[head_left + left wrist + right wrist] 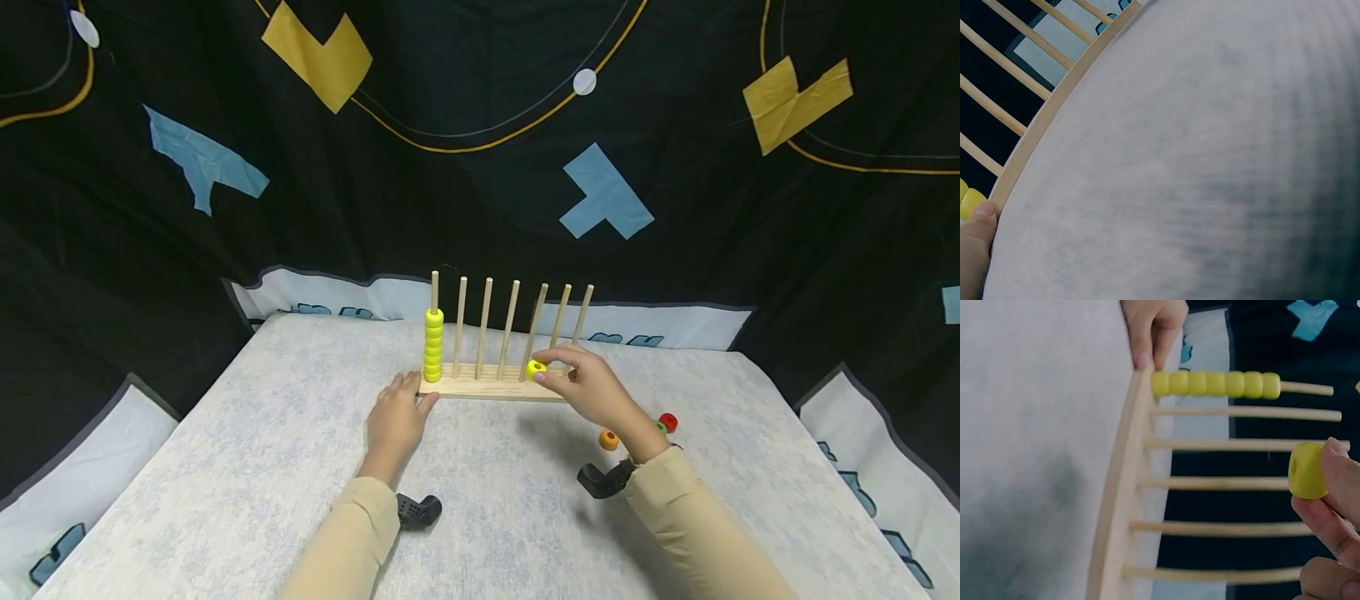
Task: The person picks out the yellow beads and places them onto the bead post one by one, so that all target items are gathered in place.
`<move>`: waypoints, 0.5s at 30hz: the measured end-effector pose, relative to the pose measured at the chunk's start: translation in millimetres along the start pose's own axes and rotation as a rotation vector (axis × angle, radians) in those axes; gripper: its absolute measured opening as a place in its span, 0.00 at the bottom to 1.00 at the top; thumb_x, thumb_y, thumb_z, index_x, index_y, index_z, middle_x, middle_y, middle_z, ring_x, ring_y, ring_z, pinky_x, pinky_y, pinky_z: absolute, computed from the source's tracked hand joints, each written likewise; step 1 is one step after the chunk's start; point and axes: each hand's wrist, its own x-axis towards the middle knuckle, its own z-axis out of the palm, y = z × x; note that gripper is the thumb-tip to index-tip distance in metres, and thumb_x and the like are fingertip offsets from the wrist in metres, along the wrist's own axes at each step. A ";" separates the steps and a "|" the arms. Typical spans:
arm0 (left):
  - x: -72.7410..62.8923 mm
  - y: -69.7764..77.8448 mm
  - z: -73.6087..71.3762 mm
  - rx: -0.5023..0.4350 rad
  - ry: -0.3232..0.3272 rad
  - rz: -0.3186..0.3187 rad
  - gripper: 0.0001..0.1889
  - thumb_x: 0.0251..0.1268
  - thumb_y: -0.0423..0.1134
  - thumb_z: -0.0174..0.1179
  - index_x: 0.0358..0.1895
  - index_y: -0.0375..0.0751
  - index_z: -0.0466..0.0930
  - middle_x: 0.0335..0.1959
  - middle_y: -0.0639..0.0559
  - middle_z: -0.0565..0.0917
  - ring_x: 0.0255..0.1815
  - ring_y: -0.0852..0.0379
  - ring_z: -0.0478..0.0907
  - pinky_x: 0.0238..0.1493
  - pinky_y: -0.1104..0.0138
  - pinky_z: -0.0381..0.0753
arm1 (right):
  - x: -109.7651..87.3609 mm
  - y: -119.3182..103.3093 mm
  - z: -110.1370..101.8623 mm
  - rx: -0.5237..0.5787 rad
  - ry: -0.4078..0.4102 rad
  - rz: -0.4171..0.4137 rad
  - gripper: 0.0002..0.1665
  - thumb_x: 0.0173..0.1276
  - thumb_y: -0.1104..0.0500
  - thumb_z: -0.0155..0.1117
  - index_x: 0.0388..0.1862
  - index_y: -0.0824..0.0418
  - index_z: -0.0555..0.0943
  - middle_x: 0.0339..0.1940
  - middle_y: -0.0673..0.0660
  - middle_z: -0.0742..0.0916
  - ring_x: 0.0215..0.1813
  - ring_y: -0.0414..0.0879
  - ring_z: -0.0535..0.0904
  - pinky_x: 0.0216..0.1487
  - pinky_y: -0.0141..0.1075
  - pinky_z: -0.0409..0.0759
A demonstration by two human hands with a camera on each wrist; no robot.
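My right hand [588,382] pinches a yellow bead [1307,470] between thumb and fingertips, with its hole showing. It is in front of the right-hand pegs of a wooden peg rack [480,387], apart from the stacked beads. The rack's leftmost peg carries a column of several yellow beads [433,346], its top part bare; the other pegs I see are bare. My left hand [395,425] holds the left end of the rack's base, thumb [984,215] against the front edge beside the lowest bead.
Right of the rack, partly behind my right wrist, lie an orange bead [608,439], a green bead [661,427] and a red bead [668,421]. A black curtain [465,217] with tape pieces hangs behind the pale tabletop [247,467].
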 end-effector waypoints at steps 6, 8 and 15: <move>-0.7 1.3 -0.6 -0.002 0.005 -0.003 0.34 0.73 0.58 0.54 0.73 0.40 0.67 0.73 0.43 0.70 0.76 0.39 0.63 0.72 0.42 0.66 | 19.7 -13.6 0.9 -0.006 -0.001 -0.035 0.19 0.68 0.53 0.69 0.57 0.55 0.84 0.57 0.51 0.86 0.59 0.48 0.80 0.50 0.43 0.82; -0.9 1.5 -0.9 -0.001 0.007 -0.002 0.34 0.72 0.58 0.54 0.73 0.40 0.67 0.73 0.43 0.70 0.76 0.39 0.63 0.72 0.42 0.66 | 26.3 -17.1 -1.0 -0.013 0.003 -0.032 0.20 0.68 0.52 0.69 0.57 0.56 0.84 0.58 0.52 0.85 0.58 0.48 0.80 0.50 0.43 0.82; -0.7 0.5 -0.8 0.000 0.005 0.000 0.34 0.72 0.58 0.54 0.73 0.39 0.67 0.73 0.43 0.70 0.76 0.39 0.63 0.72 0.42 0.67 | 50.8 -36.3 -15.1 -0.010 0.054 -0.027 0.21 0.70 0.50 0.67 0.60 0.54 0.82 0.59 0.51 0.83 0.61 0.49 0.78 0.56 0.48 0.81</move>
